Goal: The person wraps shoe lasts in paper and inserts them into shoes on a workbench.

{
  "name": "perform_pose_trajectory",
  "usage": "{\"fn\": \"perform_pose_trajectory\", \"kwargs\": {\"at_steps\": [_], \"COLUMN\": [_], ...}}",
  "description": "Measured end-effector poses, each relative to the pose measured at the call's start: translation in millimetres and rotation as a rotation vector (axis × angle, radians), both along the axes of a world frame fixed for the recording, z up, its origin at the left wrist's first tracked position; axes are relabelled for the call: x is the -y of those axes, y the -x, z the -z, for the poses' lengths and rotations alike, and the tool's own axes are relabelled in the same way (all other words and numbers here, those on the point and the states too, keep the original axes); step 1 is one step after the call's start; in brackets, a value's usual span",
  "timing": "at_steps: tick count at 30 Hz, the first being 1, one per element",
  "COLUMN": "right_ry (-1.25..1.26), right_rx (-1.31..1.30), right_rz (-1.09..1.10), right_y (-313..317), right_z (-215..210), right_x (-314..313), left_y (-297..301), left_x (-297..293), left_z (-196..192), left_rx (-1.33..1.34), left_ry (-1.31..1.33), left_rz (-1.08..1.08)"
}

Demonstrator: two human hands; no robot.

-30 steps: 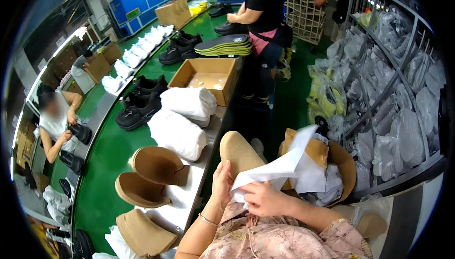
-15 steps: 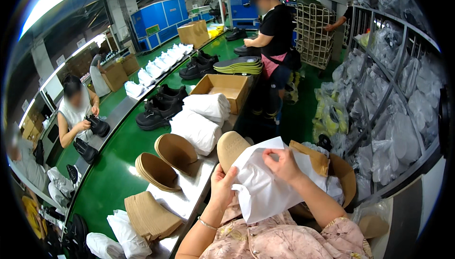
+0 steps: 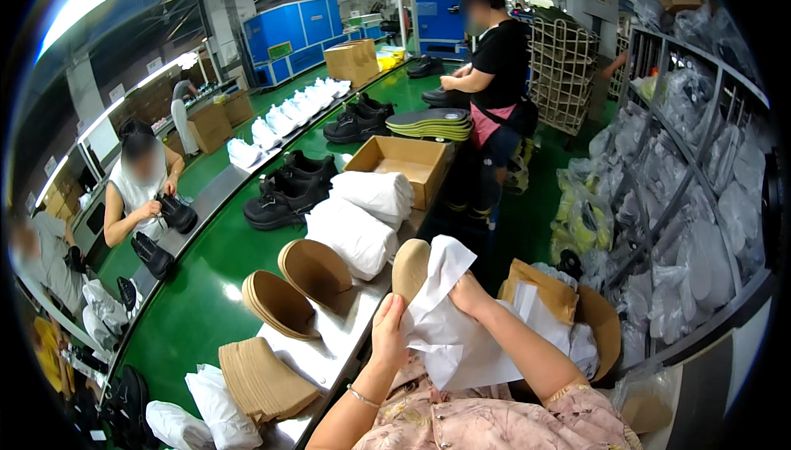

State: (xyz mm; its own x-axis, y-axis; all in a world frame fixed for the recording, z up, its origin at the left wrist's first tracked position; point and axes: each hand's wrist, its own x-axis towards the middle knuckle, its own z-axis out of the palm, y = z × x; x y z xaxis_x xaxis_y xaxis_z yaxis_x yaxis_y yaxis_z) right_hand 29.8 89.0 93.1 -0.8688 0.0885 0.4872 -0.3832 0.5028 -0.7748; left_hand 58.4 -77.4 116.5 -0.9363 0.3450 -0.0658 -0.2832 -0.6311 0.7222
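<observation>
In front of my body is a tan piece with a rounded end like an insole (image 3: 409, 270); its lower part is hidden under a sheet of white tissue paper (image 3: 445, 347). My left hand (image 3: 390, 330) is closed on the near left side of this piece and the paper, thumb pointing up. Fingers of my right hand (image 3: 470, 293) are closed on the paper's right side, partly hidden behind it. The sheet hangs loosely toward my lap. Left of my hands, curved brown cardboard inserts (image 3: 311, 273) stand on the metal table edge (image 3: 329, 343).
White wrapped bundles (image 3: 350, 236) and an open cardboard box (image 3: 395, 160) line the bench beyond. Black shoes (image 3: 284, 203) stand on the green surface. A co-worker (image 3: 494, 71) stands ahead; another (image 3: 140, 186) handles a shoe. A metal rack (image 3: 692, 161) of bagged items rises at right.
My right hand has moved slightly left and down, drawing the paper across the tan piece, which shows less now. The head view has shifted a little.
</observation>
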Motion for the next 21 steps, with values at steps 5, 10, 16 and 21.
{"fn": "perform_pose_trajectory", "kwargs": {"at_steps": [5, 10, 16, 21], "right_ry": [-0.295, -0.053, -0.296, -0.285], "right_rx": [-0.151, -0.166, -0.030, 0.120], "right_rz": [0.230, 0.101, -0.108, -0.187], "right_y": [17.7, 34.9, 45.0, 45.7], "right_z": [-28.6, -51.5, -56.1, -72.3], "right_x": [8.6, 11.8, 14.8, 12.2], "left_y": [21.4, 39.9, 55.5, 65.6], "left_x": [2.5, -4.3, -6.6, -2.0], "left_z": [5.3, 9.4, 16.3, 21.3], "left_rx": [-0.002, -0.060, -0.034, -0.003], "left_ry": [0.021, -0.076, -0.075, -0.130], "left_rz": [0.015, 0.068, 0.121, 0.191]}}
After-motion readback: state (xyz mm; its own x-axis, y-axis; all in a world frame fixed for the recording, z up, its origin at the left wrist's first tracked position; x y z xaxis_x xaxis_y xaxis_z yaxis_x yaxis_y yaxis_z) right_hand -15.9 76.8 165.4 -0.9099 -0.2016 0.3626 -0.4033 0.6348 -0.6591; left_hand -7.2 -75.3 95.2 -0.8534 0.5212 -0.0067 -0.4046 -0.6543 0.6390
